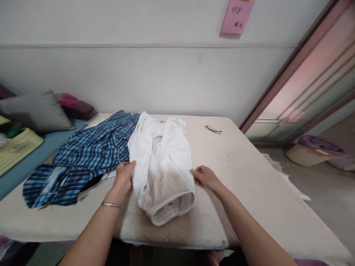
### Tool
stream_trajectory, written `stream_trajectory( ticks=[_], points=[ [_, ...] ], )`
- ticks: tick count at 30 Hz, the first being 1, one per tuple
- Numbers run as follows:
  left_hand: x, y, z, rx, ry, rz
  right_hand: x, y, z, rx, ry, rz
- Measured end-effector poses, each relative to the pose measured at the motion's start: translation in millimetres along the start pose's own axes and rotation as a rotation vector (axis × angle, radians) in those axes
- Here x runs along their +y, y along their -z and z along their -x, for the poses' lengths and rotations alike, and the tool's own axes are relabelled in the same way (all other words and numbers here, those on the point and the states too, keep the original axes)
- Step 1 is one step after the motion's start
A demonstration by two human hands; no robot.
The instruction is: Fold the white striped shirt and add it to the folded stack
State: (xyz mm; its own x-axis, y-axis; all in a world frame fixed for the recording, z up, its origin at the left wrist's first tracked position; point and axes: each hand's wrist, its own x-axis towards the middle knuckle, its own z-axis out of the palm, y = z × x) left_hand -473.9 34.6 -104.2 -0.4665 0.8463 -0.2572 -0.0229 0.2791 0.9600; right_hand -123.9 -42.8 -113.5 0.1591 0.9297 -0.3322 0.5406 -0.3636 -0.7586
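Note:
A white shirt with thin dark stripes (162, 166) lies partly folded on the cream mattress (249, 177), its collar end toward me. My left hand (124, 175) pinches the shirt's left edge. My right hand (203, 176) pinches its right edge. A bracelet sits on my left wrist. A blue plaid shirt (83, 155) is spread out to the left, its edge tucked under the white shirt.
A small dark object (213, 129) lies at the far side of the mattress. A grey pillow (36, 111) and red cushions sit at the left by the wall. A sliding door (305, 85) and a basin (313, 151) on the floor are at the right.

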Motion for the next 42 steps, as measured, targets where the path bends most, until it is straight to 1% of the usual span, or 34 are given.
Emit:
stream_trajectory(
  ticks=[2, 5, 7, 8, 9, 11, 14, 16, 18, 19, 22, 25, 28, 30, 32, 34, 35, 36, 37, 38, 39, 40, 41, 42],
  points=[
    [5, 0.3, 2, -0.019, 0.027, 0.043, -2, -17, -8, 0.073, -0.043, -0.118],
    [10, -0.4, 7, -0.096, 0.042, 0.099, -5, -37, -12, 0.16, -0.007, -0.169],
    [14, -0.7, 10, -0.136, 0.038, 0.132, -6, -41, -11, 0.181, 0.031, -0.168],
    [16, -0.4, 11, -0.137, 0.03, 0.15, -6, -40, -10, 0.188, 0.038, -0.187],
    [18, 0.5, 12, -0.119, 0.017, 0.171, -8, -36, -9, 0.202, 0.035, -0.227],
    [25, 4.5, 10, -0.028, -0.021, 0.219, -10, -20, -6, 0.269, 0.014, -0.374],
    [35, 14.1, 3, 0.16, -0.075, 0.286, -10, 19, -1, 0.415, -0.029, -0.612],
    [39, 19.3, -2, 0.244, -0.085, 0.308, -5, 45, 4, 0.465, -0.076, -0.655],
    [38, 20.8, -4, 0.275, -0.076, 0.311, 4, 64, 8, 0.457, -0.136, -0.633],
    [37, 20.0, -4, 0.277, -0.068, 0.309, 8, 69, 9, 0.443, -0.163, -0.604],
    [33, 14.8, 0, 0.245, -0.047, 0.301, 17, 74, 6, 0.434, -0.194, -0.447],
    [32, 11.3, 5, 0.16, -0.026, 0.293, 16, 71, 1, 0.43, -0.159, -0.316],
    [34, 11.9, 6, 0.08, -0.02, 0.262, 10, 70, 0, 0.397, -0.106, -0.316],
    [36, 14.1, 6, 0.081, -0.053, 0.205, 6, 73, 4, 0.382, -0.065, -0.363],
    [39, 18.1, 7, 0.14, -0.155, 0.057, 3, 77, 10, 0.396, -0.026, -0.438],
    [44, 24.2, 8, 0.202, -0.34, -0.185, 1, 81, 14, 0.426, 0.01, -0.488],
    [47, 27.8, 10, 0.206, -0.448, -0.318, 1, 82, 16, 0.431, 0.023, -0.491],
    [49, 31.4, 11, 0.186, -0.547, -0.436, 2, 83, 16, 0.415, 0.029, -0.48],
    [51, 34.7, 12, 0.143, -0.623, -0.524, 3, 83, 16, 0.371, 0.029, -0.457],
    [53, 37.5, 13, 0.087, -0.665, -0.576, 5, 83, 15, 0.316, 0.026, -0.428],
    [53, 39.5, 13, 0.021, -0.669, -0.593, 7, 83, 13, 0.266, 0.021, -0.396],
    [52, 40.6, 14, -0.053, -0.636, -0.581, 9, 82, 11, 0.229, 0.022, -0.36],
    [49, 40.7, 15, -0.146, -0.574, -0.546, 11, 82, 9, 0.211, 0.03, -0.321],
    [46, 39.9, 16, -0.265, -0.493, -0.507, 12, 81, 8, 0.212, 0.043, -0.28]
  ],
)
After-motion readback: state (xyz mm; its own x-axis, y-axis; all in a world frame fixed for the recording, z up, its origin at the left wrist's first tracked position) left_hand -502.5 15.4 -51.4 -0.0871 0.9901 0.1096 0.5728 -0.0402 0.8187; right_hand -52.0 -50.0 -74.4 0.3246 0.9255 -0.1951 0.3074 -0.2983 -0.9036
